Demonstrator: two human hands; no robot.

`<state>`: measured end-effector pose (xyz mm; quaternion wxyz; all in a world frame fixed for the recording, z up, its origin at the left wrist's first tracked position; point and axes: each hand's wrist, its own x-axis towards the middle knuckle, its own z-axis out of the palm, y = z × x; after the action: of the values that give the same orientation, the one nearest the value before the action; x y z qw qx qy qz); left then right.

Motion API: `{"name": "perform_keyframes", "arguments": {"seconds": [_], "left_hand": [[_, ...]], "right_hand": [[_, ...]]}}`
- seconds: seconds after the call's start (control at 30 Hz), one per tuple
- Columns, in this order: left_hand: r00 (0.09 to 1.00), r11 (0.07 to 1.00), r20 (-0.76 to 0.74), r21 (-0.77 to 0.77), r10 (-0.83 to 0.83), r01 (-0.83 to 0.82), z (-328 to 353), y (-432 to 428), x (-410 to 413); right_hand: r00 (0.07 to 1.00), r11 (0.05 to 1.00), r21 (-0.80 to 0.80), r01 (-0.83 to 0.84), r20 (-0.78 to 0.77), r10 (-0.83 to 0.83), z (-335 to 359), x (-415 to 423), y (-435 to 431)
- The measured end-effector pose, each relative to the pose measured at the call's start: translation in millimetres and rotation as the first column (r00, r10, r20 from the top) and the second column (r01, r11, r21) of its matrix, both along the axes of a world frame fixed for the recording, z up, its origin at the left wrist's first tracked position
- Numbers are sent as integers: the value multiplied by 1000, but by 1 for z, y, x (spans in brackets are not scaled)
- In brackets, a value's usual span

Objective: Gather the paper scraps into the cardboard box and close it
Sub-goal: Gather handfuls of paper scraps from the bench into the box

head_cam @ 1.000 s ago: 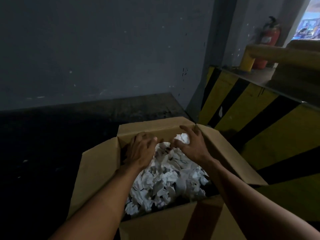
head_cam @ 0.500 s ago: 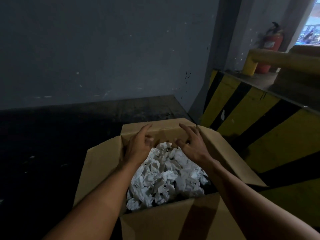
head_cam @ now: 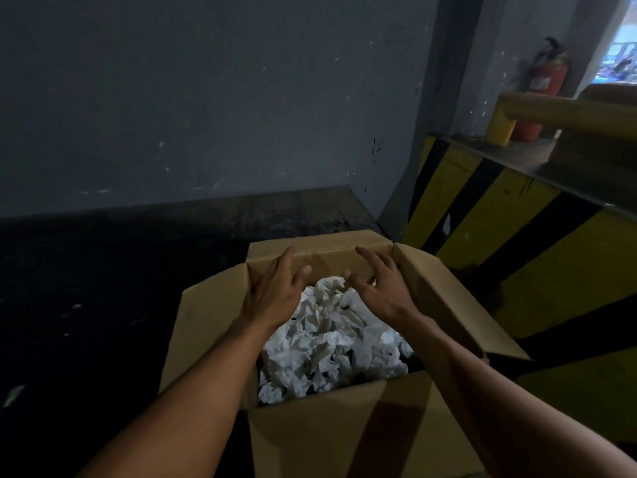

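Paper scraps, white and crumpled, fill the open brown cardboard box, which sits on the dark floor at six o'clock in our view. We hold both hands above the heap at its twelve o'clock end, close to the box's far flap. Our left hand is at eleven o'clock of the pile and our right hand at one o'clock, each with fingers spread and loosely bent, gripping nothing. The side flaps splay outward. A yellow-and-black striped barrier stands at three o'clock of the box. A red fire extinguisher stands at two o'clock of our view, behind a yellow rail.
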<state>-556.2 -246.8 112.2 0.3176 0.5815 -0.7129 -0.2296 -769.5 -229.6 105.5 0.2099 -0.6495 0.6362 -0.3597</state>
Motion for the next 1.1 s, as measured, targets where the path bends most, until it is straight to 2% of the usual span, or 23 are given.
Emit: {"name": "perform_keyframes", "arguments": {"seconds": [0.23,0.43,0.63,0.77,0.97,1.1], "left_hand": [[993,974,24,-200,118,-110,15,13,26],[970,927,57,-312,237,-208,37,36,106],[893,845,59,-357,445,-398,49,97,239],[792,733,16,-393,610,-556,41,155,340],[659,603,15,-420,752,-678,18,249,483],[635,605,75,-407,768,-684,2,303,560]], "right_hand": [[997,998,-44,-48,-62,46,25,23,0],[982,979,-102,-178,-88,169,42,107,-5],[919,914,-105,-393,-85,385,47,241,4],[848,846,-68,-529,-80,524,43,349,29],[772,768,-76,-636,-70,632,22,507,87],[742,741,-52,-670,-37,669,7,588,127]]}}
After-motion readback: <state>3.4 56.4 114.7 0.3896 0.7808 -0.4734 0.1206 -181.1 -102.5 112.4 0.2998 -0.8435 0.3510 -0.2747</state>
